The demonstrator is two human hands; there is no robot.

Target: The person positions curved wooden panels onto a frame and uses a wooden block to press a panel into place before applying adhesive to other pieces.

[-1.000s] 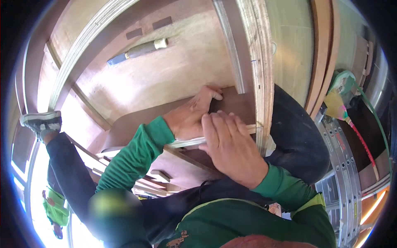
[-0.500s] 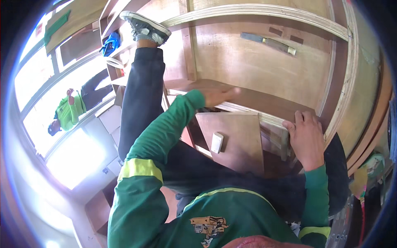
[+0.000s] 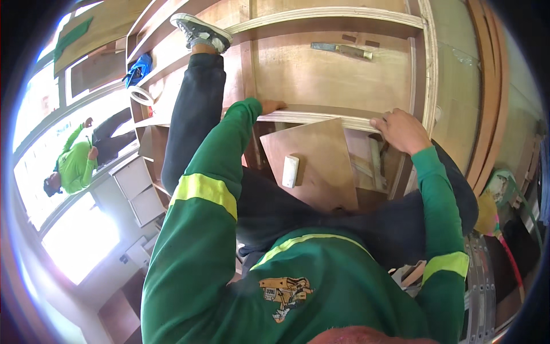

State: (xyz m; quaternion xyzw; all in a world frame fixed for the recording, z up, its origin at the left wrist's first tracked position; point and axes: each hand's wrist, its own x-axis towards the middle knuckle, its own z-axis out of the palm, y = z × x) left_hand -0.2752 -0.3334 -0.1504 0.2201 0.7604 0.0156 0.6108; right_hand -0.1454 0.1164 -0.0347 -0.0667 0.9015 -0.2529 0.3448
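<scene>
My left hand (image 3: pixel 272 106) lies on the plywood rail (image 3: pixel 306 117) of a large wooden cabinet frame. Its visible fingers stretch to the right; my sleeve hides part of it. Farther right, my right hand (image 3: pixel 405 133) curls over the same rail near the corner, thumb to the left. Between my arms a loose brown board (image 3: pixel 321 178) leans at an angle, with a small white block-shaped object (image 3: pixel 290 172) on it. Beyond the rail, a chisel (image 3: pixel 344 50) with a flat blade lies on the cabinet panel (image 3: pixel 321 80), beside two dark rectangular marks.
My left leg (image 3: pixel 200 114) stretches across the frame. A pale tape roll (image 3: pixel 141 96) and a blue bundle (image 3: pixel 137 70) sit at the left. A person in a bright green shirt (image 3: pixel 77 163) is farther left. Long boards (image 3: pixel 487 92) stand at the right.
My left hand has moved back and left onto the rail. My right hand still holds the rail near the corner. The view has shifted, and the board appears turned.
</scene>
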